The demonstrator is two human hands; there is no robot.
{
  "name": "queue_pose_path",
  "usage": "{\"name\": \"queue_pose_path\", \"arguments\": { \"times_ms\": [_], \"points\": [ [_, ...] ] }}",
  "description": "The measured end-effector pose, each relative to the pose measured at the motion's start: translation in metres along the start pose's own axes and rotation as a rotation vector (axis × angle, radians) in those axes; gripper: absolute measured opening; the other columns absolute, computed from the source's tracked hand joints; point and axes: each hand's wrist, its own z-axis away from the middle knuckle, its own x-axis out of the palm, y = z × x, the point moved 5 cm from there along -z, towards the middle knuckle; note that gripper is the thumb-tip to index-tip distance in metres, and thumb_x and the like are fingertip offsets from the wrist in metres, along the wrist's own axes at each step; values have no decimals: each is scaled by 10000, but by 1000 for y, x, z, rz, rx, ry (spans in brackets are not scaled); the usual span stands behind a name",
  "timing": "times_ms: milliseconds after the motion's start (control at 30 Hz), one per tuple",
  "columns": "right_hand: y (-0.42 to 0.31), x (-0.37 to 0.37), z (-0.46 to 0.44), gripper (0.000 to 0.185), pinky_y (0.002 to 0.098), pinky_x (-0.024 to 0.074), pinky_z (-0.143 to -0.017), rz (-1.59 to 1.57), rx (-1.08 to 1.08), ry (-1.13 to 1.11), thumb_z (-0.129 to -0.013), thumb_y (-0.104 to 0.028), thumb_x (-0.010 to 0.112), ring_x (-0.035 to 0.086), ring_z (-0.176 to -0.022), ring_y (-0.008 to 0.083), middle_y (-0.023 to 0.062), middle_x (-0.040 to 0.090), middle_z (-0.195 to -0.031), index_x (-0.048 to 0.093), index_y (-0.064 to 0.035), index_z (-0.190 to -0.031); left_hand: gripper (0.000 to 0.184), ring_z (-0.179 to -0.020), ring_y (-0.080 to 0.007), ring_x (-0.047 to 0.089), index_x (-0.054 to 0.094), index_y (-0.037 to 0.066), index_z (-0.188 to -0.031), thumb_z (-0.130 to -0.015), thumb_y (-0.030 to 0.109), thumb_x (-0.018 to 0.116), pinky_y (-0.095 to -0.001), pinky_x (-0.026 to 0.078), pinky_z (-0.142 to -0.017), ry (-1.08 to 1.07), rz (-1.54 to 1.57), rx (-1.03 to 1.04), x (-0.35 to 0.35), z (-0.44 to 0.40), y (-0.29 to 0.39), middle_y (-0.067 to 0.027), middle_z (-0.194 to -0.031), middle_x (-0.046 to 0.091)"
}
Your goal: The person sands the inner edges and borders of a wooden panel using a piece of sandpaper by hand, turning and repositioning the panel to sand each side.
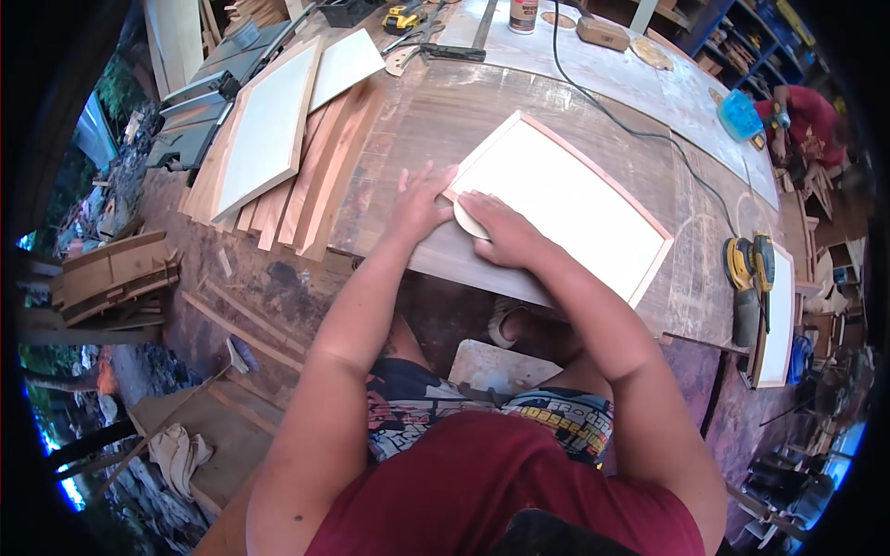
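Observation:
A white panel (565,199) with a thin wooden frame lies tilted on the brown wooden worktop (445,102). At its left corner my left hand (424,202) rests with fingers spread, touching the frame and holding nothing. Beside it my right hand (501,232) presses a pale round disc (470,221) against the near left corner of the frame. The disc is partly hidden under the fingers.
Framed panels (269,130) lie on stacked boards (324,176) at left. A cable (612,116) crosses the worktop. A yellow sander (739,264) stands at right. Clamps (450,52) and a spray can (523,16) are at the back. A co-worker (811,120) is at far right.

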Motion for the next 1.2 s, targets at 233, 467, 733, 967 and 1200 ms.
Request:
{"name": "queue_pose_path", "arguments": {
  "times_ms": [233,467,733,967,1200],
  "points": [
    [2,8,-15,756,437,245,-1235,14,-9,32,-775,-143,657,342,-1458,340,230,428,-1508,406,-18,-1477,757,-1478,-224,338,483,288,-1482,-792,342,789,-523,130,-1227,10,-12,4,3,-1,0,46,-1492,521],
    [-1,1,12,764,441,239,-1236,21,10,-6,-777,-145,663,348,-1452,351,242,417,-1510,394,-5,-1478,734,-1474,-225,349,486,291,-1481,-807,324,773,-519,129,-1227,-4,-9,1,-2,1,2,25,-1474,541],
    [-1,12,-23,732,433,235,-1236,30,9,39,-804,-131,658,328,-1466,339,236,409,-1519,397,-10,-1477,786,-1476,-242,342,479,283,-1486,-777,383,801,-537,128,-1223,32,0,6,6,-3,-3,10,-1466,547],
    [1,4,13,711,433,241,-1233,46,31,-31,-807,-119,652,336,-1460,343,238,408,-1519,411,5,-1464,720,-1461,-230,365,489,295,-1478,-816,379,759,-523,137,-1227,-42,-90,-25,-1,0,2,44,-1479,533],
    [-3,10,-10,692,433,261,-1225,42,25,43,-812,-117,656,354,-1448,348,239,427,-1503,423,7,-1451,762,-1462,-235,363,493,283,-1475,-783,410,786,-532,133,-1221,47,12,16,5,-2,-3,29,-1469,544]
  ]
}}
